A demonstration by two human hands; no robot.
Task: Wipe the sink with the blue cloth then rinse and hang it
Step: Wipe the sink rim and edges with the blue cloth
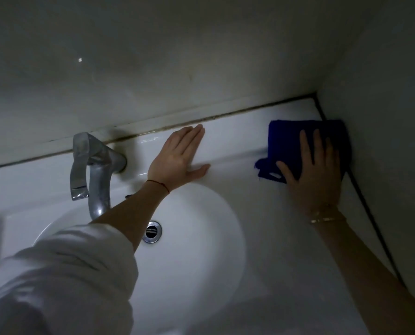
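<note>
- Sleeve (56,274), white and bunched, covers the left arm nearest the lens.
- Sink (262,238) spreads wide and glossy, likely slick.
- Cloth (288,136) lies in the back right corner; soft and limp, best gathered at its middle.
- Right hand (315,175) presses it flat, fingers straight.
- Left hand (177,158) rests spread on the ledge, holding nothing.

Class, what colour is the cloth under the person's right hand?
The cloth is dark blue, plain with no pattern visible; the head view shows it.
</note>
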